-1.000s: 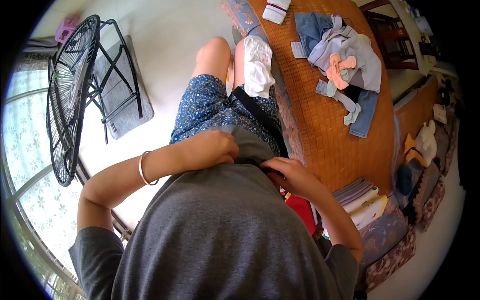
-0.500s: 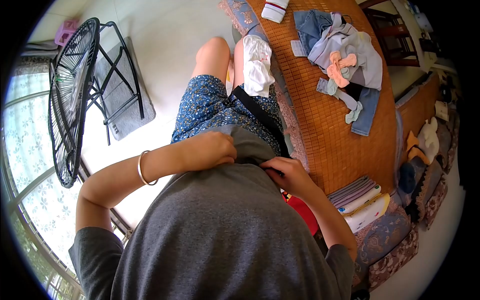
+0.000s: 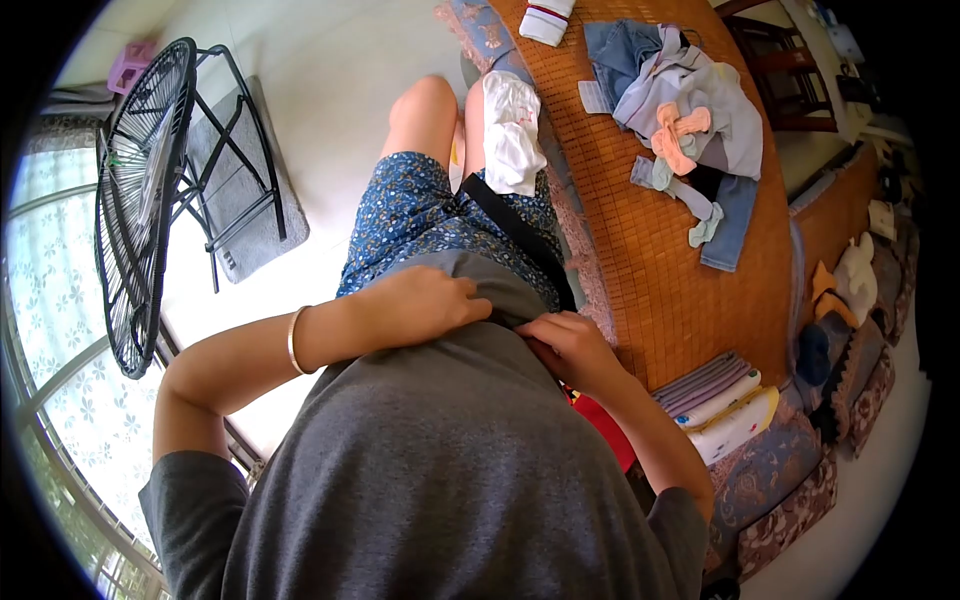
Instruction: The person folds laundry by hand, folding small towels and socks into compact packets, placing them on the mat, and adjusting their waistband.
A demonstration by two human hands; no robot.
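Observation:
My left hand (image 3: pixel 425 300), a bangle (image 3: pixel 294 340) at its wrist, lies across the front of the grey T-shirt (image 3: pixel 440 440). Its fingers are curled into the cloth, partly hidden. My right hand (image 3: pixel 572 348) pinches a fold of the same shirt at the waist; its fingertips are partly covered. Below the shirt are blue patterned shorts (image 3: pixel 400 215), with a black strap (image 3: pixel 505 218) across the lap. A small white cloth garment (image 3: pixel 512 135) is draped over the right thigh.
To the right, a woven-mat seat (image 3: pixel 690 310) bears a pile of clothes (image 3: pixel 690 110), folded white cloth (image 3: pixel 546 20) and a folded stack (image 3: pixel 715 400). A black corded chair (image 3: pixel 150 210) stands left on a grey mat (image 3: pixel 235 190). Cushions (image 3: pixel 765 470) lie at lower right.
My left hand has shifted slightly right, toward my right hand, and its fingers have loosened from a tighter fist. My right hand stays at the shirt, its fingers slightly changed.

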